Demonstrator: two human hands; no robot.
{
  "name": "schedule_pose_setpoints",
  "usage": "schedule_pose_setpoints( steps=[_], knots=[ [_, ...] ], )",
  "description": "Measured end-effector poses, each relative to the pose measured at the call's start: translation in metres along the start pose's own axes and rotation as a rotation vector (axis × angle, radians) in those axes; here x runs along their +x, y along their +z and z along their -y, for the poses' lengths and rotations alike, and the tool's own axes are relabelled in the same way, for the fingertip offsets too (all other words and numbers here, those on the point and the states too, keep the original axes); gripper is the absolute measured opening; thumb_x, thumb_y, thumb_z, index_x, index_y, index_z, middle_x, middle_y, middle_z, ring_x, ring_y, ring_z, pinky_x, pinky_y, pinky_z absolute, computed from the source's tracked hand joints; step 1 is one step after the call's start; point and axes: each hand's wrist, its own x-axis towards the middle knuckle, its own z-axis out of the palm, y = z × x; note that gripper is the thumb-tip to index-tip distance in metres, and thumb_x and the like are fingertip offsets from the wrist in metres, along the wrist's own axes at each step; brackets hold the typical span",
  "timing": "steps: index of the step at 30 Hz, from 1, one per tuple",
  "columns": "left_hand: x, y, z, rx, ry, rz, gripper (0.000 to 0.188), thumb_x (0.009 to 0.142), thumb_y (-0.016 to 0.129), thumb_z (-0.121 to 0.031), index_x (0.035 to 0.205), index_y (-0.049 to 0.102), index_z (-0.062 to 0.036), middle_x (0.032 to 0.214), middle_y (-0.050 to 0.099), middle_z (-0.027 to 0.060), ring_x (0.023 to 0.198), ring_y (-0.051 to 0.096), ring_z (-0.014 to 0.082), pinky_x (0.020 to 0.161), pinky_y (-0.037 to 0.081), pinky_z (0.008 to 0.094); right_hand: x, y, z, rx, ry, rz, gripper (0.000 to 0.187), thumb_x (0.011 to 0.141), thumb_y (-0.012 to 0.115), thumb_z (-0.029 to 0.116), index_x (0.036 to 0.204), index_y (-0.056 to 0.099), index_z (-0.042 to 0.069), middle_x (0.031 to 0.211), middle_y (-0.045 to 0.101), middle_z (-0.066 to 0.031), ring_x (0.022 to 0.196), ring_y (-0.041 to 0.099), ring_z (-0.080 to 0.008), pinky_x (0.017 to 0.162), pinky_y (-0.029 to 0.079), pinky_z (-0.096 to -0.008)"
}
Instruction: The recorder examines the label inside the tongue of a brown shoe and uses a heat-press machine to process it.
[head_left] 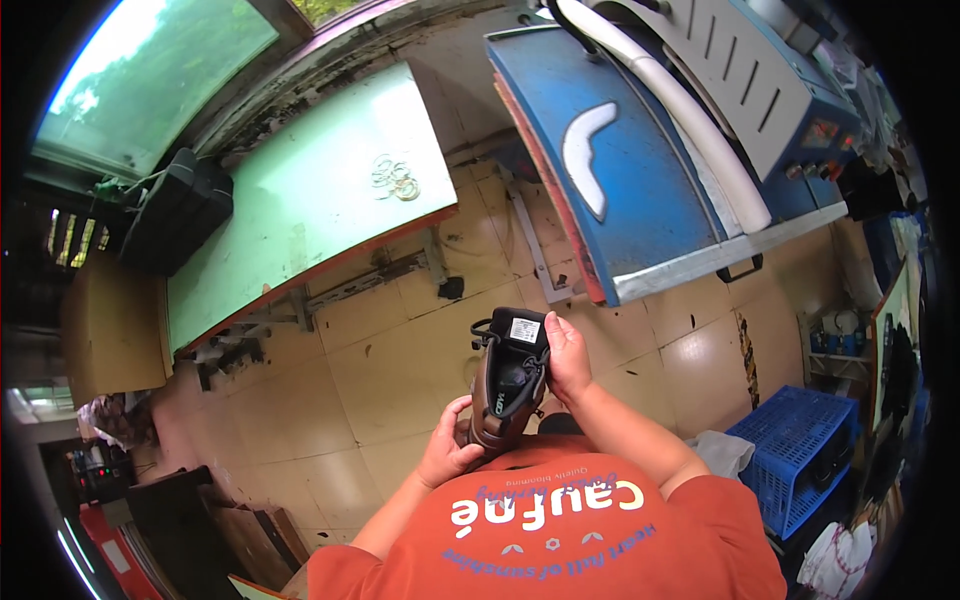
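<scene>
A brown lace-up shoe point(507, 385) is held in front of my body, its heel toward me and its opening facing up. Its dark tongue is pulled back, showing a white label on the inner side, and dark laces loop out on the left. My left hand point(447, 447) grips the heel end from the left side. At the tongue and upper right edge, my right hand point(567, 358) closes round the shoe with the thumb upward. The sole and toe underside are hidden from sight.
A pale green table point(300, 190) with several rings point(396, 180) stands ahead left. Ahead right is a blue workbench point(640, 190) bearing a white curved piece point(586, 158) and a machine point(750, 90). A blue crate point(800, 445) sits on the tiled floor at right.
</scene>
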Motion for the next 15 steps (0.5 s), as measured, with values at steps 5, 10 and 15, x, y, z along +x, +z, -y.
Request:
schedule_pose_setpoints(
  steps=[5,10,15],
  knots=[
    [0.041,-0.063,-0.067,0.450,0.119,-0.097,0.021,0.086,0.048,-0.015,0.101,0.054,-0.0003,0.099,0.057,0.0100,0.091,0.055,0.0179,0.082,0.042,0.0292,0.026,0.059,0.006,-0.050,0.051,0.095,0.032,0.093,0.042,0.025,0.090,0.058,-0.002,0.081,0.061,-0.0057,0.071,0.057,-0.0112,0.066,0.046,-0.0243],
    [0.107,-0.091,-0.109,0.122,0.440,-0.068,0.020,0.082,0.059,-0.010,0.098,0.048,-0.0039,0.100,0.056,0.0103,0.095,0.052,0.0171,0.085,0.041,0.0287,0.034,0.130,0.006,-0.096,0.087,0.274,0.031,0.093,0.042,0.023,0.091,0.058,-0.003,0.083,0.062,-0.0073,0.072,0.059,-0.0123,0.067,0.048,-0.0250],
    [0.118,-0.115,-0.126,-0.157,0.221,-0.184,0.022,0.076,0.061,0.003,0.083,0.043,-0.0079,0.078,0.055,0.0007,0.070,0.052,0.0071,0.064,0.043,0.0196,0.049,0.176,0.003,-0.150,0.152,0.385,0.031,0.093,0.042,0.023,0.094,0.058,-0.003,0.085,0.062,-0.0072,0.072,0.059,-0.0120,0.067,0.048,-0.0244]
  ],
)
